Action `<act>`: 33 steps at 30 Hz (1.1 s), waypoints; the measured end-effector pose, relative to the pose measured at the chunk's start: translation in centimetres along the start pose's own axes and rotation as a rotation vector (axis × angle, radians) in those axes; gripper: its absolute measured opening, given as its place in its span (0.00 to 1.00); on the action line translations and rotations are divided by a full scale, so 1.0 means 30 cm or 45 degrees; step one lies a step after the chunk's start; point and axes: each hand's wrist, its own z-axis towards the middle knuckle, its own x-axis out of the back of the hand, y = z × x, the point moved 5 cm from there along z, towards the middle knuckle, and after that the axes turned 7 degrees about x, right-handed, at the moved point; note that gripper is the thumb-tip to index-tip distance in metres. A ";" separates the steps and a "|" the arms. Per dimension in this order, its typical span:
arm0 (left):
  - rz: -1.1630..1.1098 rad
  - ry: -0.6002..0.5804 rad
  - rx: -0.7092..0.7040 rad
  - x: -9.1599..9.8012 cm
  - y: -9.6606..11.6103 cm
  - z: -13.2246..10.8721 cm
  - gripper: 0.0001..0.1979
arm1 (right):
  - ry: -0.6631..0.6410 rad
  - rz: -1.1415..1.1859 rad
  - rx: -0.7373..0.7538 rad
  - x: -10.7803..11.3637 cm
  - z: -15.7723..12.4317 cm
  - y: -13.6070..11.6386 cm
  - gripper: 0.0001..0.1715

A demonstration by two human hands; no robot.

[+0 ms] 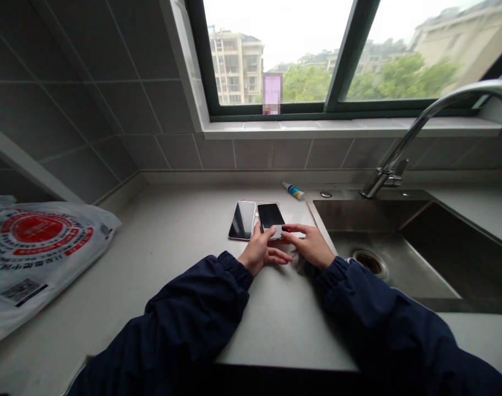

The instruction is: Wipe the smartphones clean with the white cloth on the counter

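Two dark-screened phones lie side by side on the pale countertop (185,242). The left phone (242,219) lies untouched. My left hand (261,251) rests at the near end of the right phone (271,216), thumb and forefinger pinched on its lower edge. From the right, my right hand (311,245) reaches the same end with its fingers together, pinching a small pale tab or film on the phone's lower edge. Both arms wear dark blue sleeves.
A steel sink (403,247) with a drain and curved tap (424,118) lies right of the phones. A small blue-and-white tube (293,190) lies by the back wall. A white plastic bag with red print (32,253) sits at left. A window is above.
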 end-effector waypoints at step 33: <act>0.447 -0.221 -0.446 -0.042 0.013 -0.035 0.19 | 0.133 -0.013 0.051 0.036 0.003 -0.041 0.20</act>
